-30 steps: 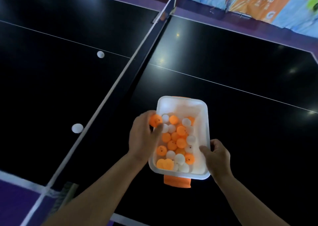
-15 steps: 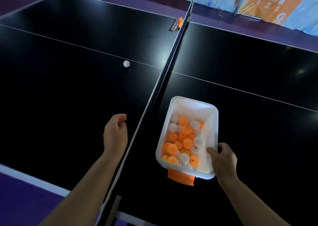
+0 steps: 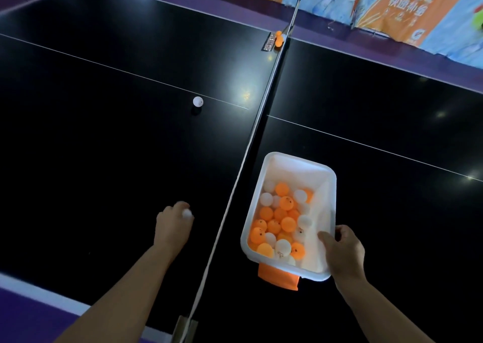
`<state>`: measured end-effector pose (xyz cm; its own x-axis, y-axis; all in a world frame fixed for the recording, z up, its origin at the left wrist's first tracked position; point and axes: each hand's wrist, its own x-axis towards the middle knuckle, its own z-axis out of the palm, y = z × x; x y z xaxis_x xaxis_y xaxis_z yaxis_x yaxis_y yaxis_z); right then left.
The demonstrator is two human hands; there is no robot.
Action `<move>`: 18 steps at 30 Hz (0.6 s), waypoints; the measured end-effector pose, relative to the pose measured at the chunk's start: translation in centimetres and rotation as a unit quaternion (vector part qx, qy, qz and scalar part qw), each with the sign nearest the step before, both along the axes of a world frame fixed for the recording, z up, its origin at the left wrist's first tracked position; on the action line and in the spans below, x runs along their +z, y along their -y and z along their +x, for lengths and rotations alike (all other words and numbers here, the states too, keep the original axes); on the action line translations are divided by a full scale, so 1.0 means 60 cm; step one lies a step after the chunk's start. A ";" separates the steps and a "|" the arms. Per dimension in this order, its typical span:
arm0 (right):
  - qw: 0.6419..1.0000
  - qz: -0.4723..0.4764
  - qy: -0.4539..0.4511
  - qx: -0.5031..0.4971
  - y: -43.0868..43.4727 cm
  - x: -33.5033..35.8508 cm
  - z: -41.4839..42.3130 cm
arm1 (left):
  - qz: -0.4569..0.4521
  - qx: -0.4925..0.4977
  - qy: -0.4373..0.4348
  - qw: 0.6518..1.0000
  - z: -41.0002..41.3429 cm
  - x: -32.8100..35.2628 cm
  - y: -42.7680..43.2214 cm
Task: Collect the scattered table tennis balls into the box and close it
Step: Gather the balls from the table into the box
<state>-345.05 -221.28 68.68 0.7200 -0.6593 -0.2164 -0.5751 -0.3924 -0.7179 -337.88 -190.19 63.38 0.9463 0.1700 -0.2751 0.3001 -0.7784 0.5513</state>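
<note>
While many balls are already in the box (image 3: 325, 206), the job is not done yet. The white box stands on the black counter (image 3: 104, 165), on the right side of the net (image 3: 262, 123). A heap of orange and white balls (image 3: 282, 222) fills its near end. The right hand (image 3: 343, 251) grips the box at its near corner, with the thumb over the rim.

The left hand (image 3: 173, 225) is on the other side of the net, low over the counter. Its fingers are curled round a small white ball (image 3: 187, 213). I think this ball goes into the box next, and the hand must cross over the net to get there.

More balls wait. One white ball (image 3: 197, 101) lies far out on the left half, close to the thin white line (image 3: 130, 73). What look like two orange balls (image 3: 278, 40) sit at the far end of the net, by the post (image 3: 269, 45).

The box has no lid on. An orange thing (image 3: 277, 277) pokes out from under its near end. It may be the lid, but I cannot tell. Closing the box comes last, I think.
</note>
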 end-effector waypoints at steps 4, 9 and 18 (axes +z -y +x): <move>1.000 0.011 0.002 -0.001 -0.003 0.005 0.011 | -0.189 0.033 0.131 0.973 0.038 0.100 0.055; 0.999 0.032 0.020 -0.003 -0.002 0.026 0.034 | -0.209 -0.176 0.141 0.952 0.080 0.165 0.145; 1.000 0.020 0.016 -0.004 0.025 0.041 0.139 | -0.127 -0.152 0.196 0.960 0.233 0.142 0.150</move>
<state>-336.72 -222.78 71.15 0.7220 -0.6563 -0.2193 -0.5545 -0.3592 -0.7506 -323.90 -199.17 71.93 0.9807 -0.1569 0.1170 -0.1901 -0.6222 0.7594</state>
